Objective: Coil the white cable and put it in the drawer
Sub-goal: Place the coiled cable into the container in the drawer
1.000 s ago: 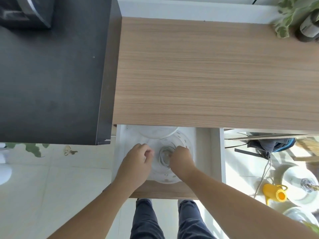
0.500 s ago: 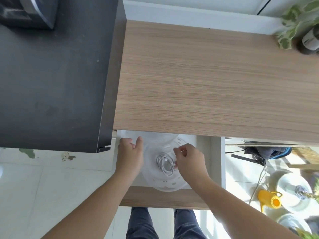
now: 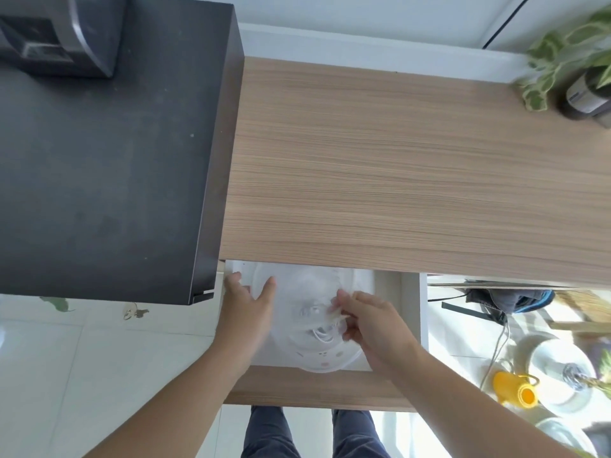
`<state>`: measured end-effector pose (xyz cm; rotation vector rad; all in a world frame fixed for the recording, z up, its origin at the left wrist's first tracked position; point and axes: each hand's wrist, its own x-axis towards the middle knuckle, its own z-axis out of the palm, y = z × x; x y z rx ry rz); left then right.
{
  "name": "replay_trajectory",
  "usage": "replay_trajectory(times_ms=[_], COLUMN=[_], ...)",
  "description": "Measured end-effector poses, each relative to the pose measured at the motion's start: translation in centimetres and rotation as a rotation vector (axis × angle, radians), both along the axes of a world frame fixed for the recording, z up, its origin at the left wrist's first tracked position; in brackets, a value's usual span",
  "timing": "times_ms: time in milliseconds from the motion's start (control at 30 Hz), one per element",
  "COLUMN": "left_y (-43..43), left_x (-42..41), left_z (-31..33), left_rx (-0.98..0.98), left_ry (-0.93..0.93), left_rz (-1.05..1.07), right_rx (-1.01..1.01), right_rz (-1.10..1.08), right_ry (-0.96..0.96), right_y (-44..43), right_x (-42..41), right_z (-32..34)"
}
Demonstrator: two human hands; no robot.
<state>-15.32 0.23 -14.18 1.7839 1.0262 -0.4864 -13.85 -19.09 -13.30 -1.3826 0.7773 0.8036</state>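
Observation:
The drawer (image 3: 410,309) stands pulled out under the wooden desktop, its wooden front (image 3: 317,388) toward me. Inside lies a round white plastic dish (image 3: 330,361). The coiled white cable (image 3: 319,333) rests on the dish, blurred. My right hand (image 3: 373,322) is over the coil's right side, with its fingertips pinched on the loops. My left hand (image 3: 246,312) lies flat at the drawer's left side, fingers spread, touching the dish's left rim and holding nothing.
A black cabinet (image 3: 99,160) overhangs the left side next to the drawer. The wooden desktop (image 3: 396,176) carries a potted plant (image 3: 568,71) at its far right. On the floor to the right are a yellow jug (image 3: 515,390), a bag (image 3: 502,299) and cords.
My left hand has let go of the coil, slid left and back, and opened flat on the dish's rim. My right hand has stayed at the coil. The view has shifted slightly.

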Motion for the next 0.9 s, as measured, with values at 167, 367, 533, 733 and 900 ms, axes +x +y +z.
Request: replay_trajectory(times_ms=[167, 367, 533, 733, 900], left_y=[-0.2, -1.0, -1.0, -1.9, -2.0], left_x=[-2.2, -2.9, -4.0, -4.6, -4.6], left_z=[0.6, 0.3, -1.1, -0.7, -0.8], left_rx=[0.067, 0.102, 0.236, 0.318, 0.276], left_ry=[-0.004, 0.073, 0.082, 0.042, 0.033], left_rz=[-0.248, -0.506, -0.654, -0.725, -0.636], right_rx=[-0.273, -0.522, -0.635, -0.769, -0.753], right_rz=[0.373, 0.503, 0.649, 0.767, 0.775], right_ry=[0.014, 0.002, 0.003, -0.11, -0.172], right_y=[-2.2, -2.4, -2.5, -2.6, -2.1], right_x=[-4.4, -4.9, -4.4, -4.2, -4.5], right_z=[2.9, 1.9, 0.3, -0.1, -0.3])
